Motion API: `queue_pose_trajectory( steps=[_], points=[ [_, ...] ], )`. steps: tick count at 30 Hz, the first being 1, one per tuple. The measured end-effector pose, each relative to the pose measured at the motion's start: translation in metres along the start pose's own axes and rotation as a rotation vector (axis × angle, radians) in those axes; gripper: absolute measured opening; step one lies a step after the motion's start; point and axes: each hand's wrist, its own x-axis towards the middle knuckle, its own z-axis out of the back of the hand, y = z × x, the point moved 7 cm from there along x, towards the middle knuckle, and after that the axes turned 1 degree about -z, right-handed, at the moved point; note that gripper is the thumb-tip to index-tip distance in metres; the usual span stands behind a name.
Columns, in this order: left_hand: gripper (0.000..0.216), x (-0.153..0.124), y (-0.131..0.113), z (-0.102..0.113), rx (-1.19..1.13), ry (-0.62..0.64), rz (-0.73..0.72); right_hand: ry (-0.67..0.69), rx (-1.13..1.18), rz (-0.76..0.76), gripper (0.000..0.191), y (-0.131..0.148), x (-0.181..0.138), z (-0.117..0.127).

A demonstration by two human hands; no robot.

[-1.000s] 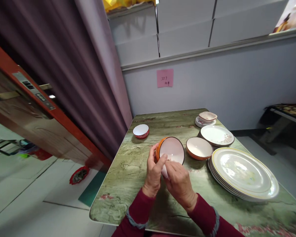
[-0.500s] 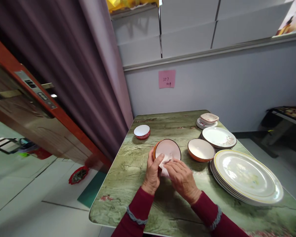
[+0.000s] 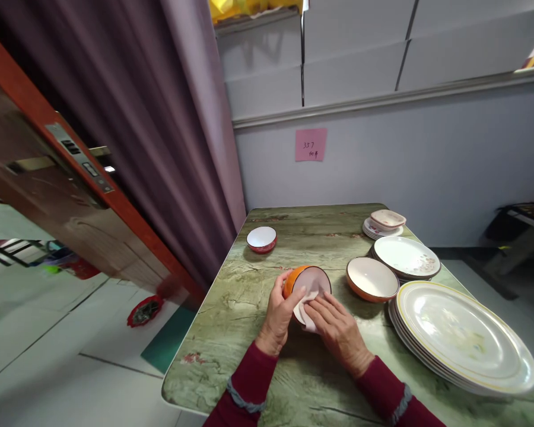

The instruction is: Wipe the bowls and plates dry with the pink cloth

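Note:
My left hand (image 3: 276,317) grips an orange bowl (image 3: 312,279) with a pale inside and dark rim, thumb over the near edge. The bowl is tilted, its opening turned toward me and to the right. My right hand (image 3: 337,332) presses a whitish cloth (image 3: 307,320) into the bowl, fingers closed over it; part of the cloth hangs past the rim. Just right of my hands, another orange bowl (image 3: 372,277) with a white inside sits upright on the table. A small red bowl (image 3: 261,239), white within, stands at the far left.
Along the right side of the green marbled table (image 3: 231,350) are a stack of large oval plates (image 3: 465,338), round plates (image 3: 407,257), and small plates (image 3: 394,232) under a squarish bowl (image 3: 388,219). Behind stands a wall with a pink note (image 3: 310,145); a curtain (image 3: 196,118) hangs left.
The held bowl has tilted further to the right, showing more of its orange outside. My right hand and the cloth have shifted slightly lower and to the right. The camera view has moved a little.

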Motion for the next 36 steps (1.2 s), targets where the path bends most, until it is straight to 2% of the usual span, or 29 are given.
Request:
queue_pose_trajectory(
  steps=[3,5,7,9,11,13,16,19,22,26,31,36],
  points=[
    [0.069,-0.004,-0.004,-0.009,-0.072,0.001,-0.042,-0.032,0.033,-0.064,0.033,0.004,0.020,0.012],
    [0.073,-0.008,-0.008,-0.019,-0.110,0.030,-0.091,-0.074,0.090,-0.172,0.027,0.008,0.033,0.018],
    [0.074,-0.011,-0.009,-0.026,-0.129,0.040,-0.108,-0.122,0.133,-0.296,0.019,0.010,0.038,0.019],
    [0.072,-0.012,-0.008,-0.028,-0.121,0.045,-0.089,-0.128,0.172,-0.354,0.017,0.012,0.035,0.015],
    [0.070,-0.011,-0.005,-0.024,-0.094,0.055,-0.050,-0.077,0.212,-0.302,0.018,0.014,0.029,0.008],
    [0.070,-0.009,-0.003,-0.018,-0.062,0.058,-0.013,-0.023,0.213,-0.184,0.025,0.014,0.020,0.004],
    [0.068,-0.006,-0.003,-0.013,-0.032,0.083,0.024,0.011,0.108,-0.050,0.030,0.009,0.006,0.003],
    [0.062,-0.007,-0.005,-0.014,-0.026,0.092,0.029,0.018,0.026,-0.009,0.031,0.003,-0.001,0.005],
    [0.058,-0.012,-0.009,-0.021,-0.046,0.092,0.011,0.010,0.025,-0.018,0.035,0.004,0.002,0.011],
    [0.067,-0.019,-0.009,-0.033,-0.084,0.090,-0.011,-0.063,0.069,-0.114,0.033,0.011,0.015,0.026],
    [0.061,-0.020,-0.001,-0.030,-0.108,-0.016,0.011,-0.061,0.128,-0.234,0.027,0.017,0.025,0.030],
    [0.074,-0.025,0.001,-0.026,-0.161,-0.049,-0.022,-0.032,0.138,-0.270,0.023,0.020,0.019,0.027]
  ],
)
